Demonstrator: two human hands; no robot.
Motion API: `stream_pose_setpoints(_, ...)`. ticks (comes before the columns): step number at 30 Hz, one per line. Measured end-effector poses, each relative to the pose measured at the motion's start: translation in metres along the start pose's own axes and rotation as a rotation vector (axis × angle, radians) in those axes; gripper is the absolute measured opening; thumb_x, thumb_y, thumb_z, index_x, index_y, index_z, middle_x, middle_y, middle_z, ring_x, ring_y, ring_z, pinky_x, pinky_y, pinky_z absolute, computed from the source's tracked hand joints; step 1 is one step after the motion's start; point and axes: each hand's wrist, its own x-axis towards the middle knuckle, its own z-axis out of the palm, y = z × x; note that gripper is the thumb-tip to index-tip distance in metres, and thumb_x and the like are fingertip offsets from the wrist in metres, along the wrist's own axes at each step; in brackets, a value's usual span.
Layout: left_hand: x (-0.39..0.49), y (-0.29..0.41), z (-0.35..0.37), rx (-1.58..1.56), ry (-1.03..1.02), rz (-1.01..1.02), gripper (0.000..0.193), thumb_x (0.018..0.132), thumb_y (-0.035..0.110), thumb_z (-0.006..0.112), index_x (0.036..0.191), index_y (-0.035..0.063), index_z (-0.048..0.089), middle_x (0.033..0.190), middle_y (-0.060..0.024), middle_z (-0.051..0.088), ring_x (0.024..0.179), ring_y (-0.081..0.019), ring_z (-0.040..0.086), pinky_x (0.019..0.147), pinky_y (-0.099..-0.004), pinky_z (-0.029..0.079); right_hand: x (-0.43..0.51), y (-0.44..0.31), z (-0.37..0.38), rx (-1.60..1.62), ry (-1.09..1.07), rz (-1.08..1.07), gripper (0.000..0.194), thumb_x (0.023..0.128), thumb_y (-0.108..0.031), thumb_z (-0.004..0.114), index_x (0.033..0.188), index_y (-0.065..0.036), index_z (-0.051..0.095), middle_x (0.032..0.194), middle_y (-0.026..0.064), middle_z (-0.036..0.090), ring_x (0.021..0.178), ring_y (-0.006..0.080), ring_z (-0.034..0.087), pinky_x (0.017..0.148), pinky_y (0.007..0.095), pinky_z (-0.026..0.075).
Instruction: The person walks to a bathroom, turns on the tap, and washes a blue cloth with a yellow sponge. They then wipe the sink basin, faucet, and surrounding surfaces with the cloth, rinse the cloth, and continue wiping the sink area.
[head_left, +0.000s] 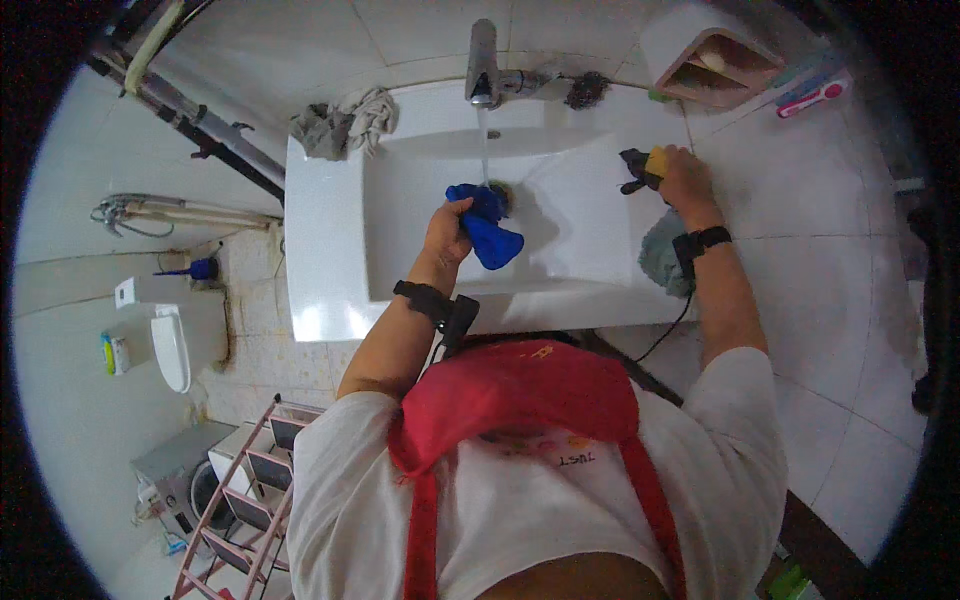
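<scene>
My left hand (450, 229) grips a blue cloth (491, 240) in the basin of a white sink (326, 247). Water runs from a chrome faucet (484, 64) down to the cloth, beside the drain. At the sink's right rim, my right hand (684, 180) is closed on a small yellow and black item (657, 161); its exact kind cannot be told. Below that hand a grey-green cloth (664, 251) lies over the right rim. Two crumpled grey cloths (322, 129) rest on the back left corner.
A dark scrubbing pad (587, 90) lies behind the basin, right of the faucet. A pinkish holder (716, 67) is at the back right wall. Left are a toilet (171, 349), a blue brush holder (203, 268) and a pink stepladder (240, 495). A cable hangs by my right wrist.
</scene>
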Motion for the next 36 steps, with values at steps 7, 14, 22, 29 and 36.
stream_pose_setpoints(7, -0.019, 0.003, -0.015, -0.029, 0.025, 0.011, 0.028, 0.079, 0.009, 0.046, 0.105, -0.0020, 0.046, 0.096, -0.0151, 0.056, 0.085, -0.0283, 0.056, 0.079, -0.0393, 0.046, 0.010, -0.076, 0.020, 0.478, -0.009, -0.076, 0.046, 0.066, -0.012, 0.057, 0.109, -0.005, 0.040, 0.098, 0.0163, 0.051, 0.091, 0.0357, 0.049, 0.075, 0.0390, 0.042)
stream_pose_setpoints(14, -0.017, 0.002, -0.029, 0.034, 0.096, 0.031, 0.030, 0.081, 0.011, 0.045, 0.108, -0.0014, 0.046, 0.099, -0.0145, 0.056, 0.089, -0.0272, 0.055, 0.081, -0.0389, 0.045, 0.015, -0.214, 0.086, 1.203, -0.778, 0.225, 0.043, 0.068, -0.023, 0.060, 0.103, -0.001, 0.044, 0.089, 0.0153, 0.055, 0.074, 0.0263, 0.056, 0.060, 0.0337, 0.046)
stream_pose_setpoints(22, -0.021, 0.002, -0.045, -0.049, 0.079, -0.047, 0.025, 0.084, 0.010, 0.038, 0.107, 0.0012, 0.044, 0.099, -0.0133, 0.053, 0.088, -0.0270, 0.054, 0.080, -0.0402, 0.044, 0.046, -0.254, 0.071, 2.363, -0.911, 0.417, 0.043, 0.087, -0.037, 0.034, 0.111, -0.003, 0.042, 0.098, 0.0186, 0.056, 0.083, 0.0302, 0.057, 0.071, 0.0429, 0.047)
stream_pose_setpoints(29, -0.021, 0.012, -0.031, -0.144, 0.032, -0.003, 0.034, 0.089, 0.023, 0.033, 0.114, 0.0014, 0.042, 0.110, -0.0149, 0.050, 0.100, -0.0296, 0.049, 0.090, -0.0433, 0.037, 0.039, -0.259, 0.044, 2.019, -0.712, 0.353, 0.042, 0.087, -0.038, 0.038, 0.111, -0.005, 0.041, 0.091, 0.0164, 0.056, 0.074, 0.0274, 0.057, 0.067, 0.0404, 0.047)
stream_pose_setpoints(36, -0.024, -0.003, 0.021, -0.247, -0.129, 0.029, 0.044, 0.091, 0.036, 0.027, 0.118, 0.0043, 0.040, 0.120, -0.0126, 0.044, 0.110, -0.0272, 0.041, 0.096, -0.0395, 0.030, -0.008, -0.290, 0.027, 0.918, -0.187, -0.001, 0.045, 0.087, -0.029, 0.038, 0.123, -0.003, 0.031, 0.109, 0.0257, 0.044, 0.096, 0.0433, 0.042, 0.085, 0.0455, 0.035)
